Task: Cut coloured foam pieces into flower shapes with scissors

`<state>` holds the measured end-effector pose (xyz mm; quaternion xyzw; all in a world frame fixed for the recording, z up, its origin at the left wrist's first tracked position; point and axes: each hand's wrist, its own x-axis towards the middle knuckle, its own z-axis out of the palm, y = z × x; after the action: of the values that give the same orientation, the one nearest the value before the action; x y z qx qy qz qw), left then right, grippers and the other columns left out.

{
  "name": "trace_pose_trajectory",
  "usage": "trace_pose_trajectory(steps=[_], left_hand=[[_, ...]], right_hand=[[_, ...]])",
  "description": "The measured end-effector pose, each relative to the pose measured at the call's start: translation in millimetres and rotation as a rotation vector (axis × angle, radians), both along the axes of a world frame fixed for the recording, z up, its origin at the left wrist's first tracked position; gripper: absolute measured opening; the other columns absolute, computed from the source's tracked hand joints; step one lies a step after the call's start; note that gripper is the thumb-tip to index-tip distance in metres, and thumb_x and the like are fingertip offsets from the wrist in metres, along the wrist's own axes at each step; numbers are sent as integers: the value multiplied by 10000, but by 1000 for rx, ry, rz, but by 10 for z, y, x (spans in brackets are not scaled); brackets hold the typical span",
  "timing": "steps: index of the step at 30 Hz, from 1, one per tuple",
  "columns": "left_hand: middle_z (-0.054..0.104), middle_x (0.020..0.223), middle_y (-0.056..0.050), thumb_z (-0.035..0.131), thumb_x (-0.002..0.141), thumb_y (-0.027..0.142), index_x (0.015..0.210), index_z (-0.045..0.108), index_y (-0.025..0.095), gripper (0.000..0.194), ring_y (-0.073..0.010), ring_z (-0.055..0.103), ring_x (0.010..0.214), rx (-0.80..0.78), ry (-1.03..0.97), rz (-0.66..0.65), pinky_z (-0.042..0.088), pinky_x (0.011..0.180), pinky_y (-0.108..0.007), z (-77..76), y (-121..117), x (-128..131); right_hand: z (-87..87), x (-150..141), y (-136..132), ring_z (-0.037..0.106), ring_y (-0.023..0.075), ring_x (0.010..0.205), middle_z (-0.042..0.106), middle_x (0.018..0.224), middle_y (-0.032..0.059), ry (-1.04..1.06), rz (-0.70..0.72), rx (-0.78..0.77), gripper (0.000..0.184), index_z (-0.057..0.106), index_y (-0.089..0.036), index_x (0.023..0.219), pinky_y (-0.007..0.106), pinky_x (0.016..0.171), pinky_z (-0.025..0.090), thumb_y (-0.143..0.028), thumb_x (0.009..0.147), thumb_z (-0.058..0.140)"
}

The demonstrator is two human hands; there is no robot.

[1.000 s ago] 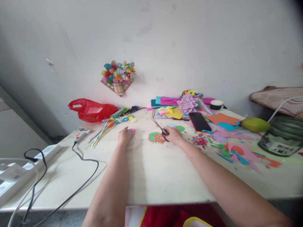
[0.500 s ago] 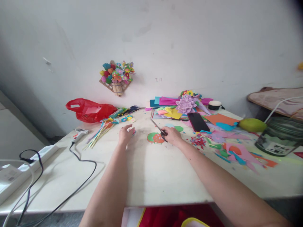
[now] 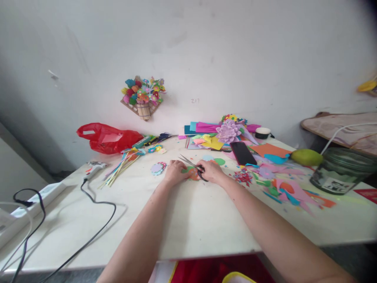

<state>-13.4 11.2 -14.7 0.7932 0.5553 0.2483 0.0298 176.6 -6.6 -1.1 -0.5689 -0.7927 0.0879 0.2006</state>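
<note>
My right hand grips a pair of scissors by the dark handles, blades apart and pointing away to the left. My left hand rests on the table with its fingertips at a green foam or paper piece, partly covering it. Overlapping that is an orange round piece, between both hands and partly under the scissors. Just left of my left hand lie scalloped flower cut-outs in lilac, blue and pink. A green oval and a pale blue one lie beyond my right hand.
Right of my hands are red scraps, a phone, coloured offcuts and a glass jar. To the left are coloured sticks, a red bag, a corded glue gun and a power strip.
My left hand has moved right, from the flower cut-outs to the green and orange pieces. The cut-outs now lie uncovered on the table. My right hand still holds the scissors. The view has shifted slightly.
</note>
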Motion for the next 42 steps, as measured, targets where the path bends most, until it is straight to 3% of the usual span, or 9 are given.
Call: trace_pose_trajectory(steps=[5, 10, 15, 21, 27, 31, 33, 37, 42], left_hand=[[684, 996, -83, 746, 569, 344, 687, 705, 205, 187, -296, 519, 1069, -66, -175, -7, 396, 926, -385, -33, 13, 62], [700, 902, -64, 737, 554, 229, 571, 675, 219, 65, -278, 553, 995, -113, -402, -42, 426, 863, -359, 13, -18, 79], [688, 897, -47, 713, 616, 284, 680, 694, 224, 90, -231, 581, 923, -47, -540, 54, 427, 846, -343, 8, 4, 19], [689, 871, -43, 691, 647, 342, 712, 691, 214, 143, -212, 588, 930, 20, -663, -45, 416, 879, -330, 13, 0, -7], [690, 764, -40, 723, 612, 394, 750, 672, 166, 272, -178, 621, 705, -261, -865, -140, 469, 666, -279, 20, -52, 20], [688, 710, -46, 768, 561, 409, 798, 673, 145, 367, -172, 620, 650, -441, -976, -255, 470, 627, -276, 59, -107, 60], [689, 707, -50, 761, 573, 427, 793, 684, 134, 375, -177, 621, 657, -482, -965, -292, 473, 635, -279, 80, -129, 76], [675, 647, -38, 754, 566, 475, 708, 677, 131, 380, -177, 617, 629, -403, -1013, -194, 475, 625, -284, 87, -113, 69], [700, 716, -60, 767, 547, 494, 784, 669, 124, 450, -190, 648, 689, -362, -1141, -161, 503, 708, -315, 68, -57, 16]], right_hand=[[-35, -8, 11, 638, 177, 844, 710, 907, 14, 22, 18, 0, 401, 610, -250, 1067, 219, 614, 382, -271, 675, 693], [-47, -7, 31, 637, 184, 840, 707, 916, 17, 101, -44, 31, 374, 615, -254, 1051, 228, 615, 390, -289, 685, 681], [-67, 46, 122, 624, 164, 734, 697, 798, -4, 307, -203, 104, 290, 614, -252, 1021, 228, 602, 411, -285, 733, 620], [-147, 36, 230, 618, 168, 679, 671, 727, -9, 584, -143, 78, 316, 590, -239, 1004, 245, 587, 457, -271, 692, 624], [-104, 6, 210, 581, 135, 561, 612, 641, -29, 833, -91, -19, 335, 552, -197, 988, 234, 523, 466, -218, 656, 588], [-46, -26, 130, 542, 103, 492, 575, 615, -44, 969, -44, -124, 321, 537, -187, 944, 188, 437, 421, -195, 632, 612], [-24, -49, 92, 543, 95, 480, 580, 620, -45, 991, -12, -177, 313, 536, -188, 938, 175, 421, 416, -195, 638, 622], [1, -35, 94, 584, 116, 493, 627, 661, -20, 982, -28, -229, 379, 534, -186, 1002, 179, 399, 411, -256, 652, 661], [-9, 179, 246, 625, 149, 579, 665, 697, 20, 797, -195, -34, 258, 623, -174, 899, 222, 502, 456, -330, 696, 649]])
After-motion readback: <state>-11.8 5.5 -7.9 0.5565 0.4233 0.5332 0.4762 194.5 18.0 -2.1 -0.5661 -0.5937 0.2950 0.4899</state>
